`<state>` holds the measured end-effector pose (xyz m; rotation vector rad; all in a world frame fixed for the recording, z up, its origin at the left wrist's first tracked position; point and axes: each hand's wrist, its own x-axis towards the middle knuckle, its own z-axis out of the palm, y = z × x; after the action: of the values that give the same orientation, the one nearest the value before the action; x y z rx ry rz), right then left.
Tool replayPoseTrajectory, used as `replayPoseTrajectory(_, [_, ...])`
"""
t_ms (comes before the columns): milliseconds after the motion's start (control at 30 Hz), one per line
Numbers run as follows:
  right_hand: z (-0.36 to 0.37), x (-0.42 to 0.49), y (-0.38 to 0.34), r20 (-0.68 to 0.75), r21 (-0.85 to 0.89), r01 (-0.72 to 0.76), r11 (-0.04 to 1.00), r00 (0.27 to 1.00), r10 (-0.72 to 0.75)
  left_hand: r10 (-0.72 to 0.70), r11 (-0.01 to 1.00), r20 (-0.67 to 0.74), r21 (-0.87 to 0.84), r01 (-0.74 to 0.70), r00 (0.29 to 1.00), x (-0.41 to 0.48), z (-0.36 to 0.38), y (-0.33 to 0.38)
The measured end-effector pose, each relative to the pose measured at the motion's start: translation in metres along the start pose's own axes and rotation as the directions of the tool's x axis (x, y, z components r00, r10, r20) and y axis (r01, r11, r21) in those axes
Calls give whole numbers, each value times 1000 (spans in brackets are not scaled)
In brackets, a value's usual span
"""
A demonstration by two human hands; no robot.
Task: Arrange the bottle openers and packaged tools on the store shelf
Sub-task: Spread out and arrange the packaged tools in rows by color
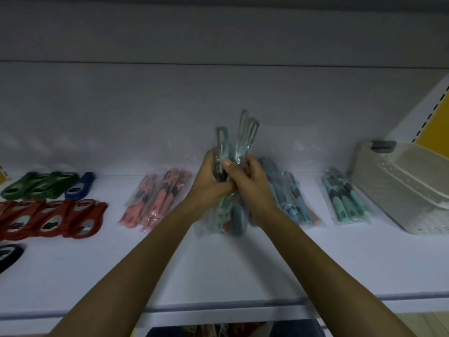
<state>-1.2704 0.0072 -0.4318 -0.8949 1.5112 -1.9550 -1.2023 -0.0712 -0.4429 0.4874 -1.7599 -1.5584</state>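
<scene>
Both hands grip one bundle of teal packaged tools (245,132) in clear plastic, held upright over the middle of the white shelf (218,268). My left hand (211,183) wraps its left side, my right hand (252,183) its right side, thumb across the front. Pink packaged tools (155,198) lie to the left. Blue packaged tools (289,198) lie just right of my hands, and teal ones (345,198) farther right. Green bottle openers (38,184), one blue opener (81,186) and red openers (53,217) lie in rows at the far left.
A white perforated plastic basket (408,190) stands at the right end of the shelf, beside a yellow upright (435,125). A dark opener (9,255) lies at the left edge. The shelf's front lip (218,310) runs below my forearms.
</scene>
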Motion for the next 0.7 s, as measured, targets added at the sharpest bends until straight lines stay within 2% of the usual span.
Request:
replayPoseTrajectory(100, [-7, -2, 9, -35, -99, 29, 995, 999, -32, -25, 998, 0, 65, 25, 1000, -9, 8, -5])
replayPoseTrajectory(200, [-11, -12, 23, -42, -224, 36, 974, 998, -47, 1, 997, -78, 83, 6, 997, -23, 19, -13])
replayPoseTrajectory(300, [-10, -20, 35, -26, -242, 122, 963, 991, -133, 53, 997, -124, 67, -45, 991, -36, 27, -17])
replayPoseTrajectory(467, [-19, -23, 20, -36, -228, 239, 944, 967, -253, 160, 969, -67, 201, -143, 985, -33, 36, -3])
replayPoseTrajectory(567, [-43, -20, -5, -97, -225, 281, 933, 947, -308, 200, 955, -10, 225, -193, 980, -24, 59, 15])
replayPoseTrajectory(633, [-70, -18, -16, -186, -247, 256, 935, 934, -305, 155, 970, 74, 180, -166, 985, -17, 85, 21])
replayPoseTrajectory(700, [-102, -16, -19, -301, -256, 167, 952, 922, -243, 25, 995, 156, 89, -40, 987, -8, 117, 19])
